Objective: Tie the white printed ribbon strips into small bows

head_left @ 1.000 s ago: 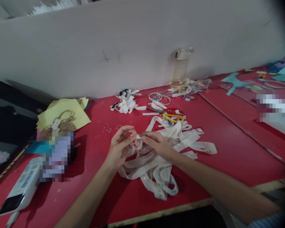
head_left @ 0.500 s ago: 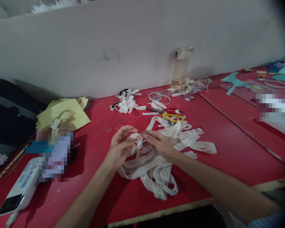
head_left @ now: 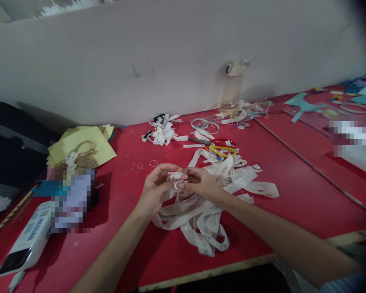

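A loose heap of white printed ribbon (head_left: 214, 208) is spread on the red tabletop (head_left: 288, 175), apparently so that its lengths can be reached easily. Above the heap's left part, a small curled piece of white ribbon (head_left: 175, 176) is pinched between the thumb and fingers of the left hand (head_left: 154, 185), seemingly to be steadied. From the other side it is gripped by the narrowed thumb and fingers of the right hand (head_left: 203, 184), probably so that its folds are controlled; the exact contact is partly hidden. Just beyond the heap, red-handled metal scissors (head_left: 212, 143) are laid down, leaving both hands free. Beyond the heap's left side, short white and black pieces (head_left: 162, 133) are bunched, perhaps to be kept separate. Farthest beyond the heap, a clear white-lidded bottle (head_left: 232, 90) is stood near the grey wall (head_left: 110, 65), likely out of the way.
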{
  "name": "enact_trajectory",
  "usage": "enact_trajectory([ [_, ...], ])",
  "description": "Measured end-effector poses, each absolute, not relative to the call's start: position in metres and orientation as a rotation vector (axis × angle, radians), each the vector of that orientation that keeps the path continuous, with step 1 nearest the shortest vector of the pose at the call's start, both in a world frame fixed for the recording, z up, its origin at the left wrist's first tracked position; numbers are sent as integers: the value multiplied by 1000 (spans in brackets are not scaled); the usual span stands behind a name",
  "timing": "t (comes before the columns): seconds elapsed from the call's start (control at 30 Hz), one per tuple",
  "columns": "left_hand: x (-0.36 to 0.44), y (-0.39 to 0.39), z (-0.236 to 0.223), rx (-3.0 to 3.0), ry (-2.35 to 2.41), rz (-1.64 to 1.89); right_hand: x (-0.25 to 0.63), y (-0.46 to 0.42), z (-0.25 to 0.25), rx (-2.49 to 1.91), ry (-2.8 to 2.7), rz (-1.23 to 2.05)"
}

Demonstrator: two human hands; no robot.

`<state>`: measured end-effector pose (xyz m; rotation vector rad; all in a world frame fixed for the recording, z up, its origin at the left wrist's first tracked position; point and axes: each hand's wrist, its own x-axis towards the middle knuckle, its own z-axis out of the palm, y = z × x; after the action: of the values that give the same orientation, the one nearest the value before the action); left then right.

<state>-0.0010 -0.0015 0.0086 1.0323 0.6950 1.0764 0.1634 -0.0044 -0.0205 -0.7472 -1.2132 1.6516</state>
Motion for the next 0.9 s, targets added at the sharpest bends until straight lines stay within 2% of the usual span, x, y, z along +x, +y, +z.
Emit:
enact_trajectory([
  [0.33, -3, -3, 10, 1051, 576, 1125, 166, -7, -20, -586, -1256, 1775],
  [0.9, -4, -3, 12, 905, 485, 1174, 159, -11, -13, -792, -1276, 1558],
])
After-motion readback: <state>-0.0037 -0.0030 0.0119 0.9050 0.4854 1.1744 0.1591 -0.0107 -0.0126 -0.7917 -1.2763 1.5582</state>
